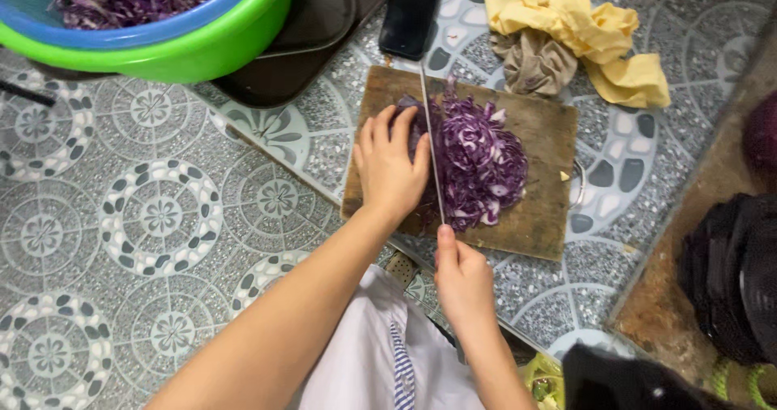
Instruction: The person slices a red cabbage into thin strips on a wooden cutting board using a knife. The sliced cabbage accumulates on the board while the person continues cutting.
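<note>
One wooden cutting board [534, 208]: left hand [390, 165] presses flat on one red cabbage [477, 163]; right hand [461, 279] grips one knife [431, 151].

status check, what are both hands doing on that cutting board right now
Left hand pressing uncut red cabbage. Right hand gripping knife, blade down. Shredded cabbage piled right of blade on cutting board.
</note>
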A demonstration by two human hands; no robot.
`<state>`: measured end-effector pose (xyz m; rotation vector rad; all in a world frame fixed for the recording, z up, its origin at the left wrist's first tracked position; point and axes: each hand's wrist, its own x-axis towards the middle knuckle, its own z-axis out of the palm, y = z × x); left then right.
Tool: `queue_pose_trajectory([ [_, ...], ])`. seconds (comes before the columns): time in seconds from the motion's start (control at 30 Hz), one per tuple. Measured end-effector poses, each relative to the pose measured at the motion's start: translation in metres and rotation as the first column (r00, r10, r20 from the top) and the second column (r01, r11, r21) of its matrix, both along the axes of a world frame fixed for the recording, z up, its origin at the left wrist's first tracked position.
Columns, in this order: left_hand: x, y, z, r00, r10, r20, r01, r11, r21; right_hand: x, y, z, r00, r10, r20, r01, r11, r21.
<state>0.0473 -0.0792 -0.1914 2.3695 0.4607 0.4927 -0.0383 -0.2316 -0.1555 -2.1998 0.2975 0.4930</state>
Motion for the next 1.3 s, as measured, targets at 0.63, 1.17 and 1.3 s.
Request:
queue_pose_trajectory([
  [0.63, -0.003, 0.003, 0.002, 1.000, -0.026, -0.013, 0.026, 1.000, 0.016, -0.006, 0.020, 0.021, 0.999, 0.019, 0.039, -0.014, 0.995, -0.100],
  [1.17, -0.008, -0.001, 0.014, 0.997, 0.010, -0.073, -0.007, 0.999, 0.039, -0.006, 0.015, 0.037, 0.996, 0.086, -0.026, -0.089, 0.991, -0.103],
  [1.3, -0.008, 0.001, 0.017, 0.996, -0.004, -0.084, 0.007, 0.999, 0.041, -0.011, 0.018, 0.040, 0.997, 0.076, -0.022, -0.078, 0.990, -0.121],
])
